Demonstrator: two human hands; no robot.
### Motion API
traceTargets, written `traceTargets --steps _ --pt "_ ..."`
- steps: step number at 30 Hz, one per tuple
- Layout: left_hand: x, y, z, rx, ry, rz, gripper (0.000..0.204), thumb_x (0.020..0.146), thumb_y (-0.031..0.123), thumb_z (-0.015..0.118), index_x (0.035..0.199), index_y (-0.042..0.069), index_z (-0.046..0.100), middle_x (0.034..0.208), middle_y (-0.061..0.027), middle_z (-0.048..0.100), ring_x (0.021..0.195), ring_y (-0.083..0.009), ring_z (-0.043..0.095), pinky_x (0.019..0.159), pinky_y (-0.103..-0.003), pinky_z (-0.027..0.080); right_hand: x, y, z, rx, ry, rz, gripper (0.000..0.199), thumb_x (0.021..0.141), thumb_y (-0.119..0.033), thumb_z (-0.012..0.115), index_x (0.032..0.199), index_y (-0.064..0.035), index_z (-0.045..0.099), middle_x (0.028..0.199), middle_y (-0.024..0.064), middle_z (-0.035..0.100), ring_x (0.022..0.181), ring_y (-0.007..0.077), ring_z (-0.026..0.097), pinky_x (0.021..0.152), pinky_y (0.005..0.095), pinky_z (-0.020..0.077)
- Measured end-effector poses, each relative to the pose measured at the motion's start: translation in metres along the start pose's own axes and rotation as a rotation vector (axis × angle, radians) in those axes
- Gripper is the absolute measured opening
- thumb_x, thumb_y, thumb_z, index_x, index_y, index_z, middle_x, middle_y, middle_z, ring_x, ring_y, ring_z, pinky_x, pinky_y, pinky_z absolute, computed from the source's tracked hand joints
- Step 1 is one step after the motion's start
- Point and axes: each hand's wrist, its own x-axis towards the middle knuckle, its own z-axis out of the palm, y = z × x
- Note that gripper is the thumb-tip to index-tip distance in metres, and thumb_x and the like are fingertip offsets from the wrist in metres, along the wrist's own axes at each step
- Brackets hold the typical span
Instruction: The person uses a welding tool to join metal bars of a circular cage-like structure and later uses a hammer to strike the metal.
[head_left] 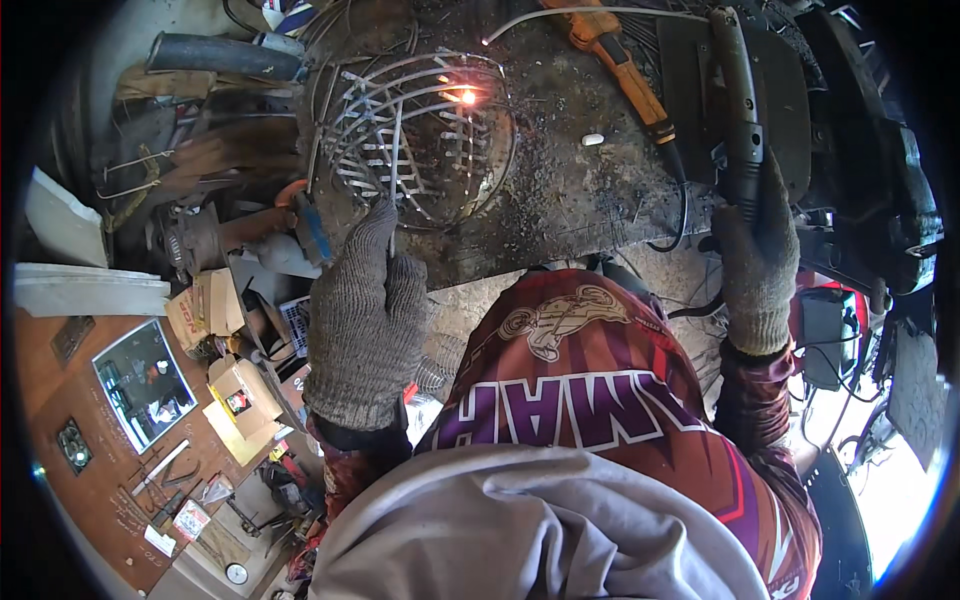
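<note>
On the dark metal workbench (570,190) rests a round frame (430,205) of bent metal rods with ladder-like strips inside it. A spot on its upper right glows orange-red (468,97). My left hand (365,320), in a grey knit glove, is closed round a thin straight metal rod (397,150) that reaches over the frame. My right hand (760,260), gloved too, grips a grey cylindrical welding electrode holder (740,100). From its top a long pale electrode (600,12) curves left, its tip above and apart from the glowing spot.
An orange power tool (620,65) with a black cable lies between the frame and the electrode holder. Near it sits a small white piece (593,140). A dark flat plate (785,110) lies at the right. Tools and boxes (240,395) crowd the left side.
</note>
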Motion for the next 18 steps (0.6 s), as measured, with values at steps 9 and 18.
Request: traceTargets --steps 9,18 --pt "-0.001 0.003 -0.002 -0.092 -0.012 -0.057 0.045 0.097 0.008 0.056 0.142 0.002 0.057 0.101 -0.0127 0.069 0.074 -0.0182 0.066 0.067 -0.033 0.056 -0.005 0.003 -0.005 0.106 -0.009 0.034 0.068 0.094 -0.003 0.065 0.157 -0.0033 0.038 0.121 0.0126 0.065 0.088 0.0124 0.064 0.067 0.0254 0.0578" --pt "0.003 0.014 -0.048 -0.699 -0.194 -0.509 0.048 0.094 0.008 0.058 0.142 0.002 0.056 0.093 -0.0089 0.073 0.059 -0.0071 0.060 0.050 -0.022 0.047 -0.012 0.006 -0.008 0.196 0.024 0.022 0.067 0.094 -0.002 0.065 0.157 -0.0028 0.039 0.121 0.0136 0.064 0.091 0.0130 0.065 0.067 0.0260 0.0589"
